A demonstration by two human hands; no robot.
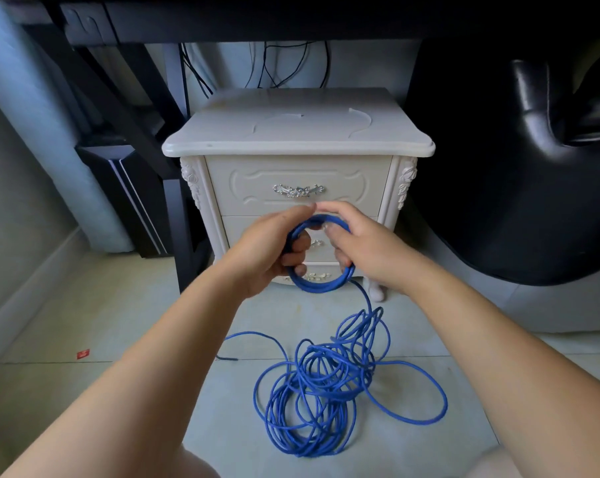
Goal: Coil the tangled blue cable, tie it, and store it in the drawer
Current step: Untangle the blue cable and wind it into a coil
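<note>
A small round coil of blue cable (317, 286) is held up in front of the white nightstand. My left hand (274, 250) grips its left side with fingers curled through the loop. My right hand (353, 241) grips the top right of the coil. From the coil one strand drops down to a big tangled heap of blue cable (326, 384) on the floor tiles. The top drawer (298, 184) of the nightstand is closed, with a silver handle (298, 190). The lower drawer is partly hidden behind my hands.
The white nightstand (298, 139) stands under a dark desk. A black leather chair (519, 167) fills the right side. Black desk legs and a dark case (133, 201) stand at the left. A small red scrap (83, 353) lies on the floor.
</note>
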